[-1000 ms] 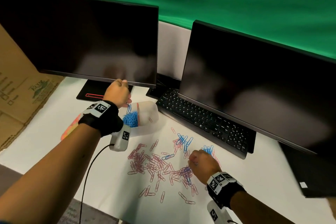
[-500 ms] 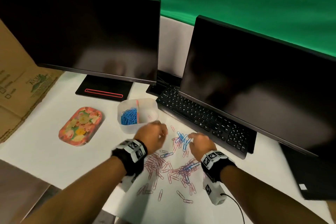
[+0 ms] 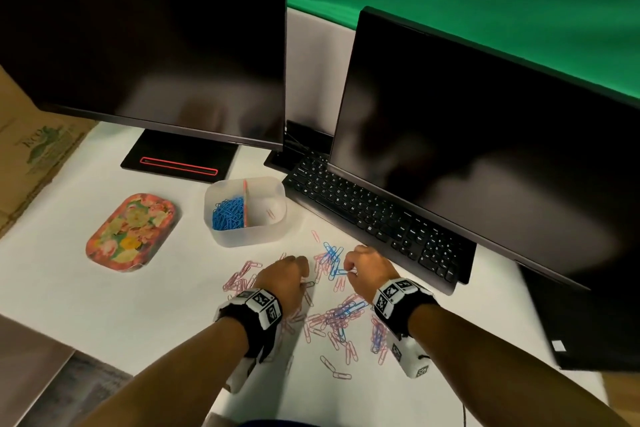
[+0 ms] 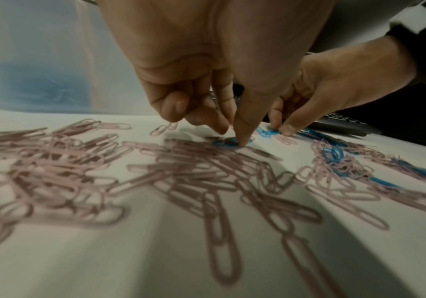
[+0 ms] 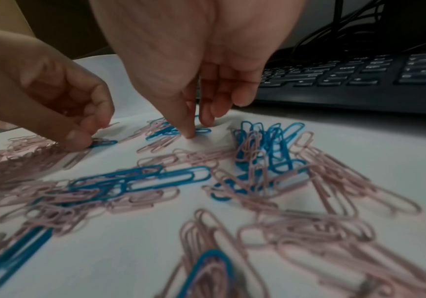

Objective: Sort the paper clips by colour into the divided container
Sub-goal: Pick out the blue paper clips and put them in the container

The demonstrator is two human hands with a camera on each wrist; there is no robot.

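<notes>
both hands are reaching into the mixed clips (image 3: 332, 317) on the surface (image 3: 149, 305); the left hand (image 3: 284, 278) is pinching a blue clip (image 5: 103, 142), the right hand (image 3: 367, 270) is pinching another blue clip (image 5: 201, 130).

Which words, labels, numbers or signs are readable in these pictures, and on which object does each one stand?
No text can be read with confidence.
Cardboard box: green printed logo, too blurred to read.
Keyboard: key legends too small to read.
Wrist bands: black-and-white square code markers, no words.
White sticker on the right monitor stand: nothing legible on it.
</notes>
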